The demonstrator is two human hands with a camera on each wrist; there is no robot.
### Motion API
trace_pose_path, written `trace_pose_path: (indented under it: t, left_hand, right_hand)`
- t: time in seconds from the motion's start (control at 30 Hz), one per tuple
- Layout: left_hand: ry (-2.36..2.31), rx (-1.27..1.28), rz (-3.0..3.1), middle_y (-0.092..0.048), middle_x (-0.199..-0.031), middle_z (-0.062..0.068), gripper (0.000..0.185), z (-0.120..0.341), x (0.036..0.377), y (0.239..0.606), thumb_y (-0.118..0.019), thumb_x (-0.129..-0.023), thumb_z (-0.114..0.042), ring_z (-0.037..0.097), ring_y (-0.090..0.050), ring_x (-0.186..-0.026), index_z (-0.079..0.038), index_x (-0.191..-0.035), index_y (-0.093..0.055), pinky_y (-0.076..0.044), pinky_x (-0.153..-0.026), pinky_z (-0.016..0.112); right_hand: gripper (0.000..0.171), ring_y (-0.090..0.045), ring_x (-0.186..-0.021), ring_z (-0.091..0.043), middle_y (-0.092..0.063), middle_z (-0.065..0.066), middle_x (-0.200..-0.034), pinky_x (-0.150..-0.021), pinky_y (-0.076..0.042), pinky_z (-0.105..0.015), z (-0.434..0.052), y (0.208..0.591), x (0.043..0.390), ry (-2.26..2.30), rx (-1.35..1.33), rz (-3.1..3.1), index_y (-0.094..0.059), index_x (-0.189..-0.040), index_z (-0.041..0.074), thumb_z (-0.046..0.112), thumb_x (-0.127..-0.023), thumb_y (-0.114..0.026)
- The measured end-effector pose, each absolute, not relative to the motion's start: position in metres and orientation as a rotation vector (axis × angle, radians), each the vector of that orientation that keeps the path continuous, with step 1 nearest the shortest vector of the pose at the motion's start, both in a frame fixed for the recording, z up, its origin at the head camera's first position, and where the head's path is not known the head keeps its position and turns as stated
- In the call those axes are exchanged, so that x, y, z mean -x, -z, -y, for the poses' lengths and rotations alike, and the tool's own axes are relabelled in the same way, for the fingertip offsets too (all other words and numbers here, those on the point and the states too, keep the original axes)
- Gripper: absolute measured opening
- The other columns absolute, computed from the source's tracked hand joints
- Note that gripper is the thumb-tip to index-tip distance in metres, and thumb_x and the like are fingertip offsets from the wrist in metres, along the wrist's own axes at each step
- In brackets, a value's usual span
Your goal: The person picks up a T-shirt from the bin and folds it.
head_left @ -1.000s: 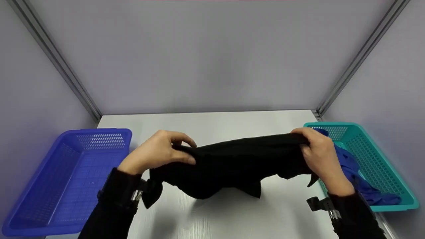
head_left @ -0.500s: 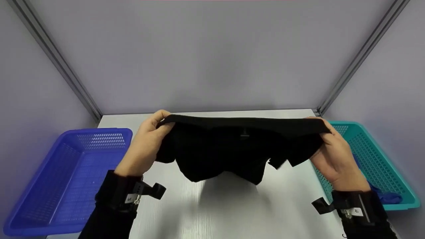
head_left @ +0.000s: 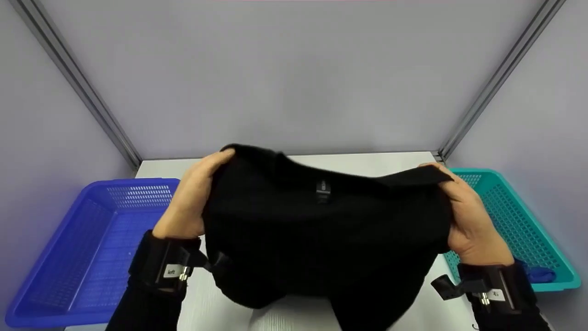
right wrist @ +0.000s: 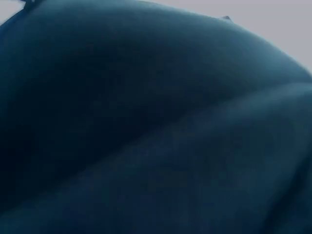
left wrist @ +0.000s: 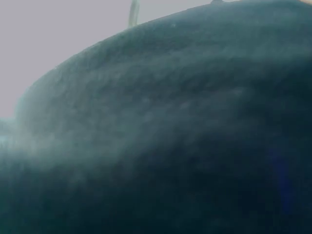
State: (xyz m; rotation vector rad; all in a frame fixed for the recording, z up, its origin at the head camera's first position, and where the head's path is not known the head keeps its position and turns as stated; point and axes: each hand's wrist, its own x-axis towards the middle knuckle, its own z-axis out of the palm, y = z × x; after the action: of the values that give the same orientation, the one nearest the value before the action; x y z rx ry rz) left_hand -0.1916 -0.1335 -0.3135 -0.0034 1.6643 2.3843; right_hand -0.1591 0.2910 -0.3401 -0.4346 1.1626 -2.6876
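Note:
Black shorts (head_left: 321, 248) hang spread between both hands in the head view, held up by the waistband, a small label showing inside it. At the waistband's left end my left hand (head_left: 188, 197) grips the cloth, its fingertips hidden behind the fabric. My right hand (head_left: 473, 220) pinches the right end between thumb and fingers. Two legs droop towards the table, with a gap between them. Dark, blurred fabric of the shorts (left wrist: 146, 122) fills most of the left wrist view. In the right wrist view the shorts (right wrist: 146, 122) likewise cover nearly everything.
To the left stands a blue plastic basket (head_left: 142, 195). A teal basket (head_left: 519, 220) is at the right, with blue cloth (head_left: 539, 274) in it, partly hidden by my right arm. Pale walls enclose the white table (head_left: 216, 312) at the back and sides.
From a bunched strip, the black shorts have been pulled wide, then opened out downward. My left hand has moved up and left, my right hand a little right; both still hold the cloth.

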Motion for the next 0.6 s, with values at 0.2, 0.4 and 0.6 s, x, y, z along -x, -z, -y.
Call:
trace_pose_path:
  t: [0.2, 0.4, 0.6]
  left_hand:
    - [-2.182, 0.021, -2.094, -0.063, -0.089, 0.002, 0.016, 0.133, 0.210, 0.350, -0.059, -0.101, -0.022, 0.016, -0.061, -0.077, -0.007, -0.101, -0.065, -0.053, -0.074, 0.031]
    - [-1.833, -0.016, -2.603, -0.066, -0.101, 0.007, 0.022, 0.137, 0.223, 0.378, -0.054, -0.100, -0.020, 0.021, -0.056, -0.095, -0.006, -0.100, -0.070, -0.043, -0.090, 0.033]
    - [-1.687, 0.009, -2.716, -0.069, -0.105, 0.009, 0.022, 0.140, 0.227, 0.394, -0.053, -0.096, -0.019, 0.025, -0.058, -0.098, -0.008, -0.099, -0.072, -0.043, -0.092, 0.037]
  right_hand:
    - [0.010, -0.069, -0.081, -0.014, -0.069, -0.003, -0.098, -0.070, -0.057, -0.025, -0.298, 0.359, 0.171, 2.511, 0.110, -1.830, -0.065, -0.110, 0.008, 0.006, -0.105, -0.056]
    - [0.024, -0.065, -0.080, -0.016, -0.067, -0.002, -0.098, -0.068, -0.055, -0.029, -0.305, 0.374, 0.175, 2.025, -0.029, -2.504, -0.065, -0.115, 0.000, 0.020, -0.101, -0.067]
    - [0.023, -0.055, -0.086, -0.019, -0.058, -0.007, -0.101, -0.072, -0.046, -0.029, -0.300, 0.381, 0.180, 1.415, -0.023, -3.087, -0.073, -0.112, 0.002, 0.021, -0.101, -0.065]
